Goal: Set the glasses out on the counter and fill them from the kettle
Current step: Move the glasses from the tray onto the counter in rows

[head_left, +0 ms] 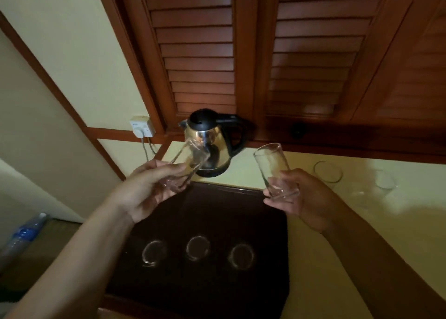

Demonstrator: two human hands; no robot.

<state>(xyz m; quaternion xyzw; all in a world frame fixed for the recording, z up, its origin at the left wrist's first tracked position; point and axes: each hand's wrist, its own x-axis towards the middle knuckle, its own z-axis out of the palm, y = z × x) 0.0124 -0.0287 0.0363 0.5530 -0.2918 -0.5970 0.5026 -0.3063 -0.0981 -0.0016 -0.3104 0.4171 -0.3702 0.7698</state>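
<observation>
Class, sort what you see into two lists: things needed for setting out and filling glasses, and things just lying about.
Needed: kettle; glass in left hand; glass in right hand; three glasses on the dark tray; counter.
Lying about: plastic bottle; wall socket; shutters.

Two bare forearms, no sleeves

Either side of the dark tray (pixel 205 222), the left hand (pixel 144 188) and right hand (pixel 301 198) wear no rings, watch or gloves; both forearms show uncovered to the frame's lower edge, with nothing on the wrists.

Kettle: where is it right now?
Head view, centre: the kettle stands at the counter's back edge below the louvred doors, right of the wall socket.
</observation>
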